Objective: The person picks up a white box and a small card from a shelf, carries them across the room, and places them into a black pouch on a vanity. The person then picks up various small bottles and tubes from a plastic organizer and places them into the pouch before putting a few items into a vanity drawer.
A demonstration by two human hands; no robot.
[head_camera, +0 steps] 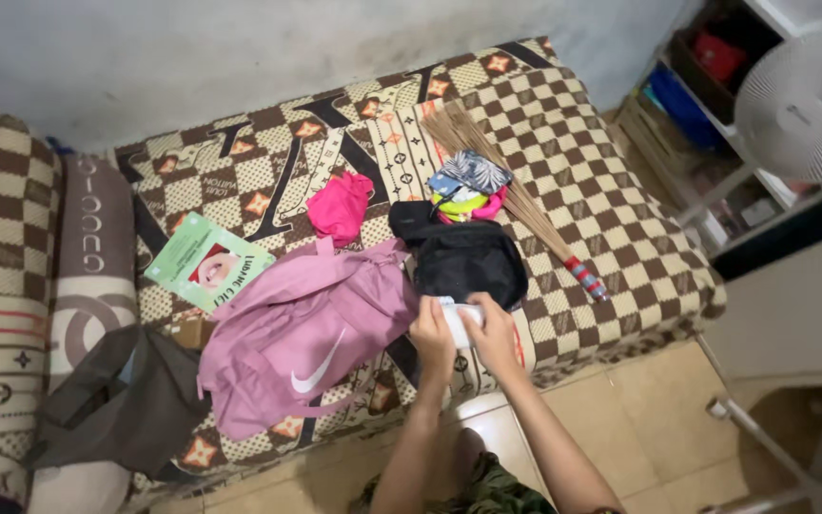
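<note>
My left hand and my right hand meet at the front edge of a checkered mattress, both closed on a small white object held between them. Directly above the hands lies a black pouch. A pink backpack rests just left of my left hand. What the white object is cannot be made out.
A bright pink cloth, a green booklet, a small pile of patterned cloths and a straw broom lie on the mattress. A dark grey bag hangs at the left. A white fan and shelves stand right.
</note>
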